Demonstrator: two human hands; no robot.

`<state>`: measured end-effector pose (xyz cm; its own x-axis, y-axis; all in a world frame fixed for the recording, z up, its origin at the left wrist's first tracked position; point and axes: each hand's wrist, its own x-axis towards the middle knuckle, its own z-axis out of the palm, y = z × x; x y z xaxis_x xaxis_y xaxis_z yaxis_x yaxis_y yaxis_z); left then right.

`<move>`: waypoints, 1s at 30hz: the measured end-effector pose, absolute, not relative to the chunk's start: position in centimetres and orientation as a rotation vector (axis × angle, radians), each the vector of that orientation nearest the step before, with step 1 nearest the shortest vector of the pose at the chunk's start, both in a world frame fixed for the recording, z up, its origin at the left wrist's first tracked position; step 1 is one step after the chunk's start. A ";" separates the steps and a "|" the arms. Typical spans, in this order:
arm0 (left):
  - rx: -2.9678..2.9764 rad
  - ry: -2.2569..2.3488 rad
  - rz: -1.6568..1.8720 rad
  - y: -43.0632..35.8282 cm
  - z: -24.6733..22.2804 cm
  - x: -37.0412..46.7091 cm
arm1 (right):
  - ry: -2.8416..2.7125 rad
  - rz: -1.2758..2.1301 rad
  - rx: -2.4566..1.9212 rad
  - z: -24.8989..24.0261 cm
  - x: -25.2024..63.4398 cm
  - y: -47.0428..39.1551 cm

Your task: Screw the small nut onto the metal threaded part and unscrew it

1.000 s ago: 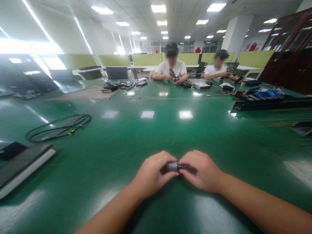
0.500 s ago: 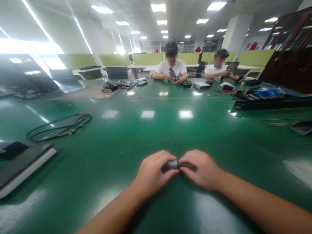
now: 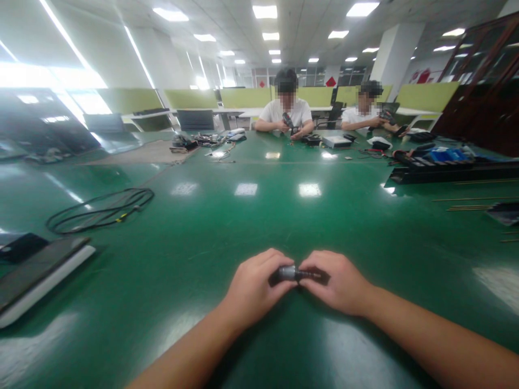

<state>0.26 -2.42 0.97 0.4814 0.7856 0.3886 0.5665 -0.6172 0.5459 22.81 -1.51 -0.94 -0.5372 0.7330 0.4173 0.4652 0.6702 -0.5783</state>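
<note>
Between my two hands, low in the middle of the view, lies a small dark cylindrical piece with a silver-grey band [image 3: 287,273] and a thin ribbed shaft on its right. I cannot make out its exact kind. My left hand [image 3: 259,286] is closed, thumb and fingers pinching the thick banded part, whose left end is shaded by the palm. Around the thin shaft, my right hand [image 3: 338,281] is closed too, its fingertips at the join near the band. The fingertips of both hands almost meet, just above the green table [image 3: 211,216].
At left lie a coiled black cable [image 3: 101,216] and a flat dark device with a white edge [image 3: 48,281]. To the right are a long black channel [image 3: 446,173] and thin rods [image 3: 466,208]. Across the table sit two people, a person [image 3: 304,116] and another [image 3: 359,121], each holding a tool.
The view has shifted very slightly. Both hands keep their hold on the dark piece, with hardly any visible movement.
</note>
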 end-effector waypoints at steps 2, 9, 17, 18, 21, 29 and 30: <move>2.385 1.139 0.894 -2.4 1.0 0.3 | -2.222 0.545 -0.932 -0.9 22.8 -1.5; 2.364 1.143 0.890 -2.5 0.9 0.1 | -2.197 0.574 -0.941 -0.7 22.7 -1.5; 2.352 1.143 0.887 -2.3 1.1 0.0 | -2.151 0.640 -0.954 -0.6 22.7 -1.4; 2.351 1.138 0.889 -2.3 1.1 0.0 | -2.148 0.644 -0.953 -0.6 22.7 -1.4; 2.354 1.136 0.900 -2.3 1.0 0.0 | -2.139 0.656 -0.956 -0.7 22.8 -1.4; 2.349 1.144 0.922 -2.2 1.1 -0.2 | -2.123 0.669 -0.988 -0.7 22.7 -1.2; 2.350 1.146 0.930 -2.2 1.1 -0.2 | -2.123 0.666 -0.990 -0.7 22.7 -1.2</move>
<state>-0.20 -2.18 1.11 0.4528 0.7964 0.4009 0.5561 -0.6037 0.5712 22.72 -1.20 -0.68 -0.4701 0.8014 0.3698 0.4463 0.5774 -0.6837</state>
